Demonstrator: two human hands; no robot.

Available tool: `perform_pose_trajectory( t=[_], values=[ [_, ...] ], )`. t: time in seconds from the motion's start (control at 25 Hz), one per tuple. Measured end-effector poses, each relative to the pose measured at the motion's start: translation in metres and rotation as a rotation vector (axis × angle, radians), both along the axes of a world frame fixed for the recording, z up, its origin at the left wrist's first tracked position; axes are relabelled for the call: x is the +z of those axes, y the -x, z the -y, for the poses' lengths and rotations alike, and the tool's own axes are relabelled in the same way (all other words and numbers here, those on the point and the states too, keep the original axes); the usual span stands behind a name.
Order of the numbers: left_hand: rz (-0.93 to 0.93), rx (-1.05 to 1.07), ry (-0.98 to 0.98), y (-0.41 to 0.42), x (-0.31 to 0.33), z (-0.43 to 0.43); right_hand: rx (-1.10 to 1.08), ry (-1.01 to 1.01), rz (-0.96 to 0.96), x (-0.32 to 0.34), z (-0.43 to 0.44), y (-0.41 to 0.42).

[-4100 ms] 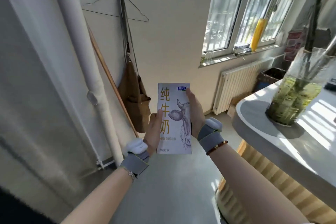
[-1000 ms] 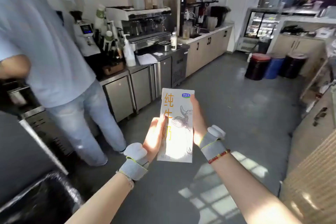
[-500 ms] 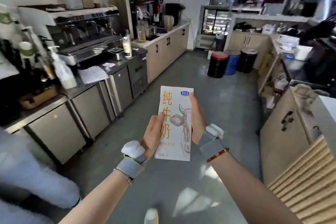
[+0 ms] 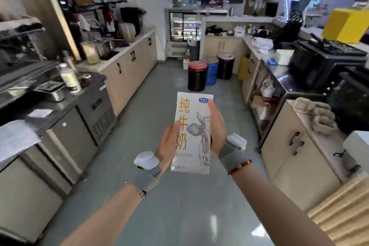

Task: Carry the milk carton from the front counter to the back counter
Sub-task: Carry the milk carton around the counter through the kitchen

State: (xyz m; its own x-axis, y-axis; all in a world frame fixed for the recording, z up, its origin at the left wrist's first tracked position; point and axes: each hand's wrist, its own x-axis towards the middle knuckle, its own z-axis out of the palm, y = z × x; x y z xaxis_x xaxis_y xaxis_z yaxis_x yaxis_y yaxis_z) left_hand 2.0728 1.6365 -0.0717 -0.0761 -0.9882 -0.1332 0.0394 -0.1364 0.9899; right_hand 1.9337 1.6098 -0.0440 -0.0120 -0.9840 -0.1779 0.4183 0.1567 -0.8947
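Note:
A tall white milk carton point(image 4: 192, 132) with orange characters and a drawn cow stands upright in the air in front of me, above the grey floor. My left hand point(image 4: 168, 143) grips its lower left edge, thumb on the front face. On the carton's right side my right hand point(image 4: 217, 126) wraps around it, fingers reaching near the top. Both wrists wear grey bands with white pads. The carton's back face is hidden.
A dark steel counter point(image 4: 60, 106) with coffee gear and a bottle point(image 4: 69, 78) runs along the left, then a beige counter with a sink point(image 4: 127, 50). Three bins point(image 4: 211, 70) stand ahead on the floor. Beige cabinets point(image 4: 295, 146) and black appliances point(image 4: 323, 60) line the right.
The view has swung right and moved forward down the aisle; the person in the blue shirt has left the view. Both hands keep the same hold on the carton.

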Motion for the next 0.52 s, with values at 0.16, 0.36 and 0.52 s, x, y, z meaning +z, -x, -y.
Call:
perform_pose_trajectory(
  t=[0.16, 0.36, 0.52],
  values=[
    [0.013, -0.095, 0.010, 0.015, -0.006, 0.130, -0.121, -0.071, 0.024, -0.005, 0.120, 0.020],
    [0.034, -0.183, 0.037, 0.046, -0.019, 0.262, -0.126, -0.066, 0.051, -0.015, 0.243, 0.056],
    [0.066, -0.190, 0.030, 0.088, -0.019, 0.398, -0.125, -0.074, 0.095, -0.013, 0.376, 0.102]
  ],
)
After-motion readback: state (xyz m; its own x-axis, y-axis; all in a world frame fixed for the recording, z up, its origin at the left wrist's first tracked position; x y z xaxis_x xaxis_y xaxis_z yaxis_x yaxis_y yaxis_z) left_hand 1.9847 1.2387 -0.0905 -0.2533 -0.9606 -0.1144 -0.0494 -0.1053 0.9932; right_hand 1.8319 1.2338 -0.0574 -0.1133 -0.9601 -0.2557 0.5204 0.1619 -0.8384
